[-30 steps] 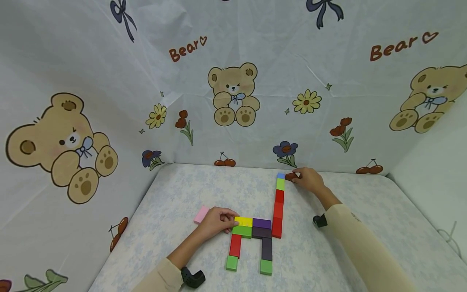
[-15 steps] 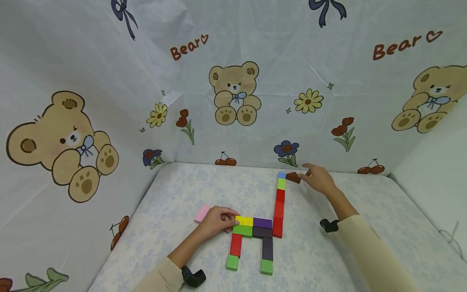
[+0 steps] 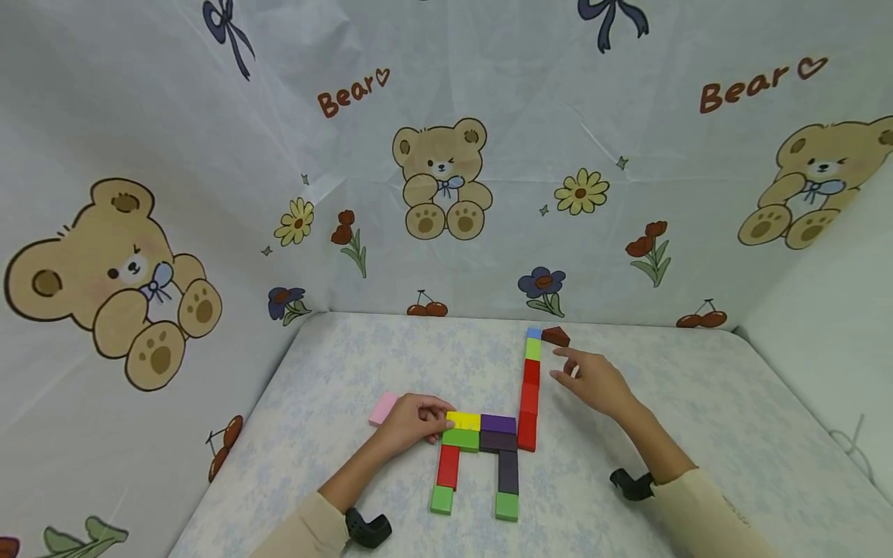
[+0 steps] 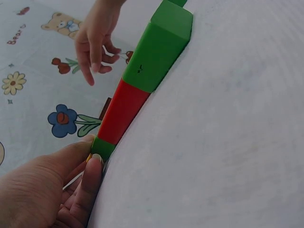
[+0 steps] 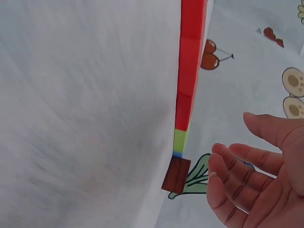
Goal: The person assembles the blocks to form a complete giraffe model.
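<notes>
Colored blocks lie in a joined figure on the table. My left hand [image 3: 412,419] pinches the left end of the yellow block [image 3: 463,421] between thumb and fingers. Against that block lies a green block [image 3: 460,440], with a purple block [image 3: 498,424] to the right. Red blocks [image 3: 529,399] run up the right side to a light green block [image 3: 532,349] and a small blue block [image 3: 533,333]. A brown angular block [image 3: 556,335] touches the blue one. My right hand [image 3: 593,380] hovers right of this column, fingers loosely bent, holding nothing; the right wrist view shows its bare palm [image 5: 280,190].
A pink block [image 3: 383,408] lies apart, partly behind my left hand. Two legs extend toward me: a red block [image 3: 449,467] and a dark block [image 3: 508,472], each ending in green. A bear-print cloth [image 3: 446,271] rises behind the table.
My right hand has let go of the brown block beside the blue one, drawn away to the right, then come nearer to me. The left hand has kept its place on the yellow block.
</notes>
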